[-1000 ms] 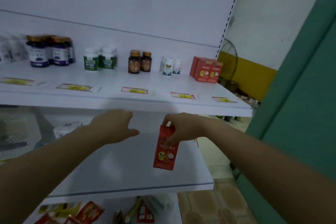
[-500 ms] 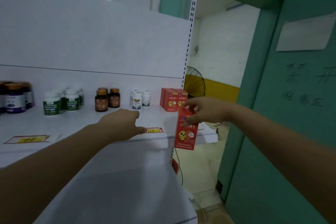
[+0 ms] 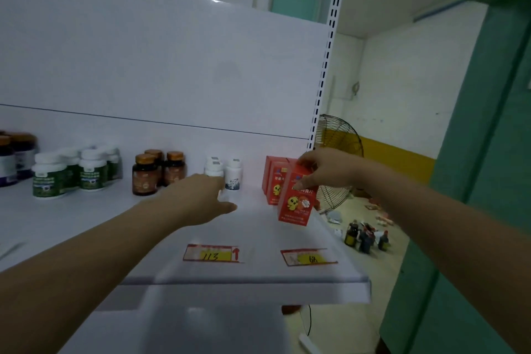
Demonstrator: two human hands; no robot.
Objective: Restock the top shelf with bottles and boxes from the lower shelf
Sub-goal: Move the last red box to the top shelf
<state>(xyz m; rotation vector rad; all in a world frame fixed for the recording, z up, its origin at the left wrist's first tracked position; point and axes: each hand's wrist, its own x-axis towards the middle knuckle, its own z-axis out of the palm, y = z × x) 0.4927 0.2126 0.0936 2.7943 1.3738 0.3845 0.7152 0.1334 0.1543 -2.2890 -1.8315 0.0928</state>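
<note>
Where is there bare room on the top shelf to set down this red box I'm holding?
Bare top shelf runs along the front, between the back row and the price tags, widest before the green-labelled bottles and brown bottles. A narrow gap separates the white bottles from the shelved red boxes. The back row is crowded.

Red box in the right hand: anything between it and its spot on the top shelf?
Nothing visible. The right hand grips the red box by its top, right in front of the stocked red boxes, bare top shelf under it. The left hand is off left, by the white bottles.
</note>
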